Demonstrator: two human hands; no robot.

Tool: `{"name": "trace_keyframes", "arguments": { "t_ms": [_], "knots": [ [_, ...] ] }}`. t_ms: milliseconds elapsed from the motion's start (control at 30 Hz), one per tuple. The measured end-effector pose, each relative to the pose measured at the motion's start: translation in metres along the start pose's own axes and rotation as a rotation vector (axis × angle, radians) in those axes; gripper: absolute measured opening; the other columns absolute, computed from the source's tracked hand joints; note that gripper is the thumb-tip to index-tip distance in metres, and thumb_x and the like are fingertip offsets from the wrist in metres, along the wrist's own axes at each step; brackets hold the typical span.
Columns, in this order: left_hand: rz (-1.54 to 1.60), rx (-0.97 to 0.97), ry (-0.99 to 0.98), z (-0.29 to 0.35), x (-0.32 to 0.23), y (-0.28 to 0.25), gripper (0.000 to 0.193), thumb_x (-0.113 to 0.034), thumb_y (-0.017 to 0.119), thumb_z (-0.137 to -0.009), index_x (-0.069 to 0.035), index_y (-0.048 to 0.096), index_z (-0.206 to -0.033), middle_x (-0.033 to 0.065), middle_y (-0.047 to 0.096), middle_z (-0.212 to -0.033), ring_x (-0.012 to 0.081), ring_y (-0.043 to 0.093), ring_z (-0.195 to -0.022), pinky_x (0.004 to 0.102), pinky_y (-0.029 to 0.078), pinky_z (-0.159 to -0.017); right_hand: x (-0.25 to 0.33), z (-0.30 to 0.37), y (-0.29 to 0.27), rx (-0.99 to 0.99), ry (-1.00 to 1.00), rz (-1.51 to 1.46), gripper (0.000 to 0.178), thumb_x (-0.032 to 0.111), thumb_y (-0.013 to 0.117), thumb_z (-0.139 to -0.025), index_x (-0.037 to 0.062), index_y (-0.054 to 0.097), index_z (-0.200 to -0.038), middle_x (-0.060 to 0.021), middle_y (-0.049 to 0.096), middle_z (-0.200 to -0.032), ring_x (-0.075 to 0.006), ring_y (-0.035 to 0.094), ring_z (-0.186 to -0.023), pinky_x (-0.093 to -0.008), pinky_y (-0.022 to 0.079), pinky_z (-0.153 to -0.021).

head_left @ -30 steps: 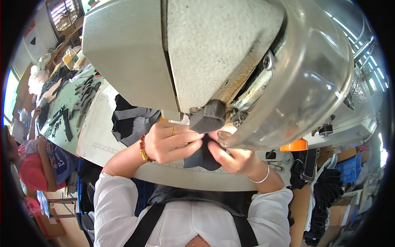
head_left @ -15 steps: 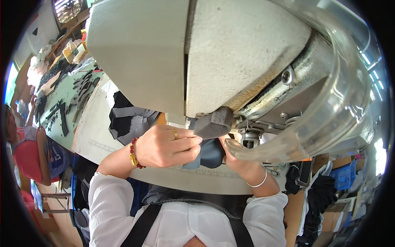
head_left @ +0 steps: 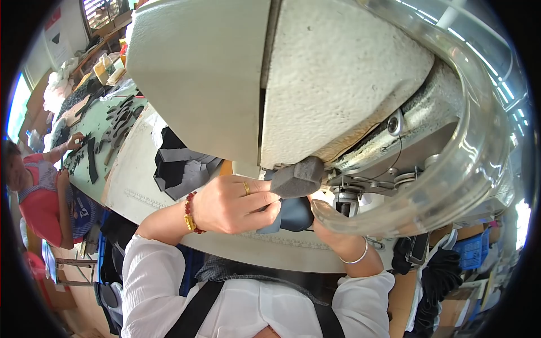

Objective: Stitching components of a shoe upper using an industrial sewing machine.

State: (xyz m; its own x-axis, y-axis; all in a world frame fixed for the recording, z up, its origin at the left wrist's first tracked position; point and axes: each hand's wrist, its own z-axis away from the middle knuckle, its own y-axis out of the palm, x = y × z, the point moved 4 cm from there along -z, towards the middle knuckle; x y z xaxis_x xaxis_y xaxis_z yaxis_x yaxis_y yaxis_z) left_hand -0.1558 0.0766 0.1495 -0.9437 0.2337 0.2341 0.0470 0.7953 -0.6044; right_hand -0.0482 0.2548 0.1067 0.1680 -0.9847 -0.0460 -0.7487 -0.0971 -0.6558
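Observation:
Under the head of a large cream sewing machine [head_left: 338,73], a smooth dark blue-grey piece of material [head_left: 297,215] is between my two hands. My left hand [head_left: 234,205] is closed, its thumb and fingers pinched at the left side of the piece. My right hand [head_left: 332,236] reaches the right side of the piece, its fingers mostly hidden behind a clear curved plastic guard [head_left: 360,217]. A grey foam block [head_left: 297,177] on the machine hides the needle area and my left fingertips.
Black and grey cut pieces [head_left: 183,166] lie on the cream machine table [head_left: 135,183], left of the head. Beyond it, a person in red [head_left: 42,200] works at a green table [head_left: 79,174] strewn with dark strips. A blue crate [head_left: 472,250] and dark cloth [head_left: 434,276] are at right.
The view has shifted a little, so the machine and hands appear slightly lower and to the right. My hands keep their places at the piece. The other person's hand now reaches onto the green table.

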Motion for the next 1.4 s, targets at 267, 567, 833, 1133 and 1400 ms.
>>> {"name": "trace_keyframes", "arguments": {
  "t_ms": [267, 567, 833, 1133, 1400],
  "knots": [
    [0.019, -0.043, -0.123, 0.018, 0.002, 0.020, 0.020, -0.007, 0.073, -0.070, -0.010, 0.069, -0.089, 0.0022, 0.065, -0.079, 0.0147, 0.068, -0.072, 0.0255, 0.051, -0.050, -0.015, 0.007, -0.013, -0.038, 0.173, -0.265, 0.012, 0.004, 0.074, -0.082, 0.0007, 0.067, -0.091, -0.0179, 0.066, -0.091, -0.0382, 0.063, -0.078, -0.0483, 0.051, -0.070],
    [-0.044, -0.009, -0.159, 0.039, 0.011, 0.033, 0.022, -0.015, 0.072, -0.062, -0.014, 0.070, -0.084, 0.0137, 0.069, -0.093, 0.0131, 0.053, -0.054, 0.0265, 0.046, -0.051, -0.018, 0.006, -0.008, 0.002, -0.004, -0.222, 0.013, 0.003, 0.072, -0.083, 0.0000, 0.068, -0.095, -0.0163, 0.067, -0.097, -0.0353, 0.065, -0.084, -0.0463, 0.053, -0.075],
    [0.068, 0.001, -0.265, 0.059, 0.018, 0.053, 0.021, -0.013, 0.074, -0.053, -0.014, 0.069, -0.074, 0.0104, 0.070, -0.099, 0.0272, 0.067, -0.084, 0.0394, 0.054, -0.065, -0.022, 0.006, -0.007, 0.027, -0.104, -0.191, 0.014, 0.003, 0.070, -0.084, -0.0007, 0.069, -0.098, -0.0149, 0.069, -0.102, -0.0327, 0.067, -0.089, -0.0445, 0.055, -0.079],
    [0.026, -0.094, -0.187, 0.044, 0.022, 0.037, 0.035, -0.002, 0.073, -0.049, -0.011, 0.074, -0.083, 0.0085, 0.072, -0.101, 0.0283, 0.067, -0.085, 0.0389, 0.051, -0.064, -0.028, 0.006, -0.003, 0.028, -0.214, -0.108, 0.017, 0.002, 0.068, -0.085, -0.0014, 0.069, -0.101, -0.0134, 0.070, -0.108, -0.0297, 0.069, -0.094, -0.0425, 0.057, -0.084],
    [0.103, -0.119, -0.234, 0.035, 0.025, 0.033, 0.042, 0.001, 0.070, -0.051, -0.011, 0.077, -0.091, 0.0031, 0.071, -0.105, 0.0271, 0.064, -0.088, 0.0394, 0.047, -0.067, -0.007, 0.008, 0.013, 0.057, -0.556, 0.220, 0.019, 0.001, 0.066, -0.085, -0.0020, 0.070, -0.104, -0.0120, 0.071, -0.114, -0.0271, 0.071, -0.099, -0.0407, 0.059, -0.088]
  ]
}}
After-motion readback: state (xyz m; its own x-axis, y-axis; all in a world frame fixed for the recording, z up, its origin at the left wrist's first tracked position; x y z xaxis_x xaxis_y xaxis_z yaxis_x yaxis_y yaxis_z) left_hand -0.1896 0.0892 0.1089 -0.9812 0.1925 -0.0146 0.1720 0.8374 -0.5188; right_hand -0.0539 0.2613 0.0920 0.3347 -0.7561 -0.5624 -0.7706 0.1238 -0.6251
